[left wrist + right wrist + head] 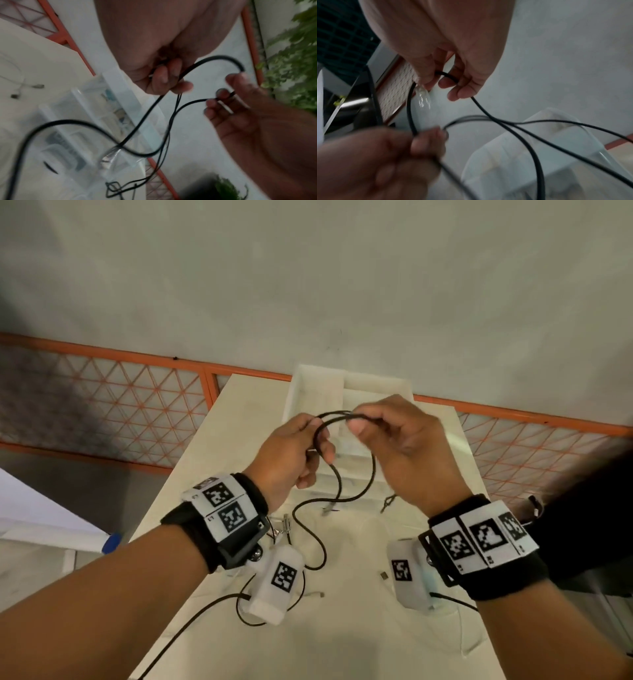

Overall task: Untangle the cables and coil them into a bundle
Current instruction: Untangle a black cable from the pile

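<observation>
Both hands are raised over the white table (342, 628) with a black cable (337, 477) between them. My left hand (308, 450) has its fingers curled round one side of a loop. My right hand (366, 424) pinches the top of that loop. From the hands the cable hangs down and snakes over the table. In the left wrist view the left hand (164, 78) grips the thick black cable (219, 59) together with thinner strands, and a clear plug (109, 155) dangles below. The right wrist view shows the right hand (458, 86) pinching the cable (505, 121).
A clear plastic box (322, 385) stands at the table's far end, under the hands. An orange lattice fence (102, 392) runs behind. A small knot of thin black cable (388, 503) and a loose connector (384, 576) lie on the table. A white cable (20, 83) lies farther off.
</observation>
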